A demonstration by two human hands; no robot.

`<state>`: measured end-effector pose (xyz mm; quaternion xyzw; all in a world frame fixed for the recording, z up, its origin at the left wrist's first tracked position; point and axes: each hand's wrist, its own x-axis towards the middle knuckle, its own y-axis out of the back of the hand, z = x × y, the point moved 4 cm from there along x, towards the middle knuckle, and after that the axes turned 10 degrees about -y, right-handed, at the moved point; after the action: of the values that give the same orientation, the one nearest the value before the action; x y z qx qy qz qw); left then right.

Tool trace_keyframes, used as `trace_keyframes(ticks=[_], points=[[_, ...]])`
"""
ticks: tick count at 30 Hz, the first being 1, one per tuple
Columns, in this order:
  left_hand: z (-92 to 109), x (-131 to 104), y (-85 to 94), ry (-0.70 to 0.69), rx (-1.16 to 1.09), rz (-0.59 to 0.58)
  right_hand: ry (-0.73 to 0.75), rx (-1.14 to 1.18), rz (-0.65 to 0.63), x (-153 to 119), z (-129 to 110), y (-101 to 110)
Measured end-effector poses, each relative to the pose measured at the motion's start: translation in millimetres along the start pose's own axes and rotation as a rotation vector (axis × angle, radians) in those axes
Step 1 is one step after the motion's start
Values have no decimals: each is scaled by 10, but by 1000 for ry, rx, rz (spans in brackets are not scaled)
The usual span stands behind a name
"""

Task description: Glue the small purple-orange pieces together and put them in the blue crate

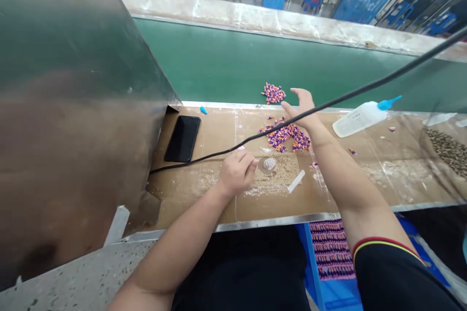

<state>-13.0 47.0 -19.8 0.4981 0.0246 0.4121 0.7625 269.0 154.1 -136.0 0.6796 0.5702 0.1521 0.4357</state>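
Note:
My left hand (238,171) rests on the cardboard-covered bench with its fingers curled closed; whatever they may hold is hidden. Just right of it sits a whitish lump (269,164) on a wet-looking, speckled patch. My right hand (302,108) reaches over the bench edge, thumb and fingers apart, with nothing visible between them. Below and left of that hand lies a loose pile of small purple-and-orange pieces (279,137), partly crossed by a black cable. A smaller heap of the same pieces (273,93) lies on the green belt (219,65), left of my right fingertips.
The black cable (350,93) runs diagonally across the bench. A phone (182,139) lies left, beside a large metal housing (73,107). At right are a squeeze bottle (359,119) and brownish small pieces (447,150). A blue crate (314,272) holding rows of pieces stands below.

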Motion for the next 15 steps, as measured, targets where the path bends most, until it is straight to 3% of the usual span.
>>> trace_keyframes(ticks=[3,7,11,15], points=[[-33,13,0,-46,55,-4,-93,-146,-140,450,-297,-418],[-29,58,18,-74,112,-26,-164,-228,-261,731,-409,-802],[1,92,-12,-69,86,16,-166,-232,-178,893,-295,-996],[0,88,-55,-48,57,95,-160,-209,-84,953,-203,-995]])
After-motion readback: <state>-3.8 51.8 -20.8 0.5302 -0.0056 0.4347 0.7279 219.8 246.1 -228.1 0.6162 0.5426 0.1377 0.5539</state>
